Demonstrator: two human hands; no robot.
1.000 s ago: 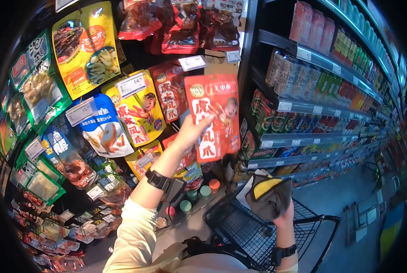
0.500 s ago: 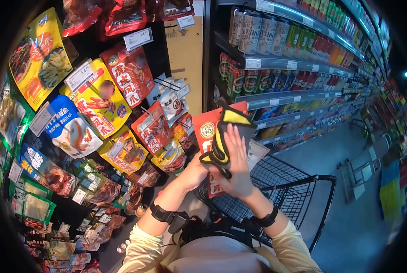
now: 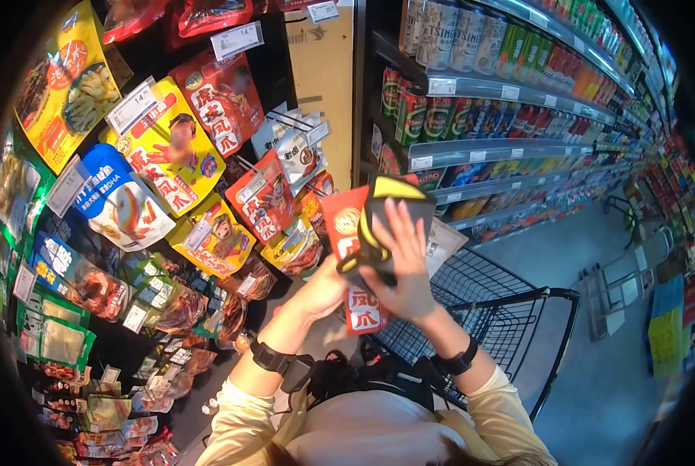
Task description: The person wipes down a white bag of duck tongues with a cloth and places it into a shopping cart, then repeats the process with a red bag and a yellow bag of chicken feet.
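My left hand [image 3: 322,289] is closed at the left edge of a red snack bag [image 3: 340,211] with white Chinese characters. A folded black fabric piece with yellow edges [image 3: 400,189] lies over the front of this bag. Against that fabric rests my right hand [image 3: 404,268], fingers stretched out and spread, thumb pointing left. A whitish packet [image 3: 446,242] sticks out behind the right hand. The left fingertips are hidden behind the held things.
Hanging snack bags, among them a blue-and-white pouch [image 3: 122,198], fill the rack on the left. A black wire shopping cart [image 3: 510,299] stands just in front of me to the right. Beyond it are drink shelves [image 3: 503,151] full of cans. A metal trolley [image 3: 623,283] is farther right.
My right fingers have spread apart over the black-and-yellow fabric, which has tilted and bunched up a little. The left hand stays at the bag's edge. The view has shifted slightly.
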